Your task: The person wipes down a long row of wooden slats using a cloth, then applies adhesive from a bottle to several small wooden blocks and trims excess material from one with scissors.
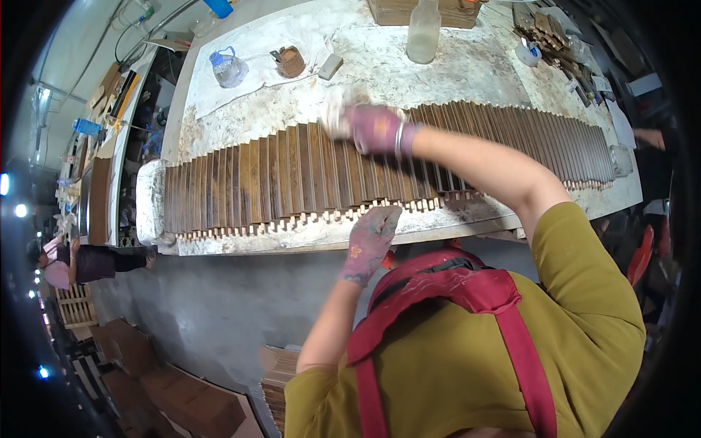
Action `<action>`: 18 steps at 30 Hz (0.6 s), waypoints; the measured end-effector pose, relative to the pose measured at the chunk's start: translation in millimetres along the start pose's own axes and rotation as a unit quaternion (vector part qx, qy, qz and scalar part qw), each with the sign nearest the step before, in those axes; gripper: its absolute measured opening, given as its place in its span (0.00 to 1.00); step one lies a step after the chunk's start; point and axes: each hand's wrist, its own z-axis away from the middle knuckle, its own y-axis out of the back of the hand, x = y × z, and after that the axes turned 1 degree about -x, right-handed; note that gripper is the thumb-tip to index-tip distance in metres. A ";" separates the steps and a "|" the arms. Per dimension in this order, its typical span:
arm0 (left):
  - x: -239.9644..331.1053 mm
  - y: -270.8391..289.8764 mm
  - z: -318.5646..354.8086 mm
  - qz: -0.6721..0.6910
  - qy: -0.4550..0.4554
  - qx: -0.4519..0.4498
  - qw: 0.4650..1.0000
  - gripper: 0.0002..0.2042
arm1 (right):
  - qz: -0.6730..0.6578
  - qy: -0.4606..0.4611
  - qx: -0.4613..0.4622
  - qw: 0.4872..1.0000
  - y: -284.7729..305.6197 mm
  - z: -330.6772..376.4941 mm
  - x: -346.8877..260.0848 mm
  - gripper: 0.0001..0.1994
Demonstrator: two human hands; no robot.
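Observation:
A long row of dark brown wooden slats point(255, 179) lies side by side on the worktable, with pale tenon-like ends showing along the near edge. My right hand point(376, 130), in a purple-pink glove, reaches across the middle of the row. It is closed on a whitish cloth point(337, 117), blurred by motion, at the far ends of the slats. My left hand point(371, 237), gloved in the same colour, rests at the near edge against the pale ends. Its fingers are curled together, and what they hold, if anything, is hidden.
On the stained tabletop point(365, 84) stand a clear jug point(228, 69), a brown tin point(290, 63), a grey block point(331, 66) and a cloudy bottle point(423, 33). A white wrapped block point(152, 201) borders the row's left end. Wood scraps point(544, 33) lie far right. Another person point(80, 263) stands left.

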 end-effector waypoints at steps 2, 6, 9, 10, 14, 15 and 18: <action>-12.0 1.1 2.0 0.020 -0.014 0.026 0.999 0.14 | 0.149 0.222 0.212 0.940 -49.0 30.2 -22.3 0.05; -21.6 10.0 14.0 -0.064 0.072 -0.054 0.994 0.14 | -0.094 0.316 -0.065 0.942 -43.2 54.0 -28.3 0.17; -16.3 20.7 14.6 -0.017 -0.016 0.024 0.999 0.14 | -0.293 0.034 -0.028 0.955 20.2 20.5 -43.8 0.11; -13.7 24.1 13.2 0.031 0.096 -0.015 0.995 0.15 | -0.286 -0.012 0.025 0.958 31.2 5.0 -32.7 0.10; -23.5 32.5 9.5 -0.045 -0.020 0.055 0.997 0.14 | 0.031 0.027 0.131 0.990 -42.3 -17.6 -50.3 0.10; -32.9 33.9 11.2 -0.088 -0.018 0.046 0.995 0.13 | 0.120 0.092 0.187 0.971 -70.5 -8.0 -63.9 0.09; -59.3 36.7 26.8 -0.108 -0.031 0.012 0.994 0.12 | -0.075 0.166 -0.107 0.977 -79.5 28.9 -83.6 0.15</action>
